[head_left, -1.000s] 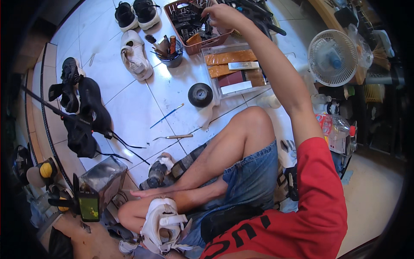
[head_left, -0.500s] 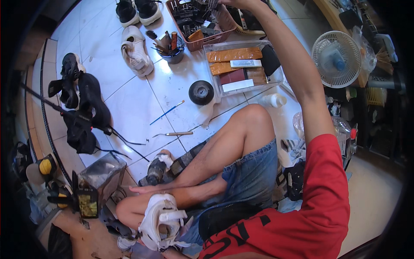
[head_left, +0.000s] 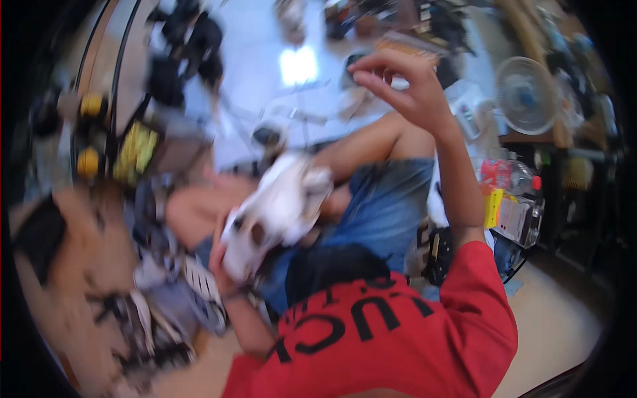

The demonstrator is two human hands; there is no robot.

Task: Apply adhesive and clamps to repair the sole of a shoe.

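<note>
White shoe [head_left: 282, 199] sits over the crossed legs [head_left: 361, 156], above the denim shorts [head_left: 391, 199]. Left hand [head_left: 222, 259] on its near-left edge, fingers gripping it. Right hand [head_left: 405, 86] up and clear of the shoe, thumb and forefinger curved toward each other; can't tell if the tips meet or pinch anything. That hand and forearm block part of the floor [head_left: 239, 66] view. Ahead-left: grey box [head_left: 182, 156], dark shoes [head_left: 196, 43] further out. Right: bottle with red cap [head_left: 524, 176], white fan [head_left: 527, 96] beyond. Small items on the tiles too blurred to read.
</note>
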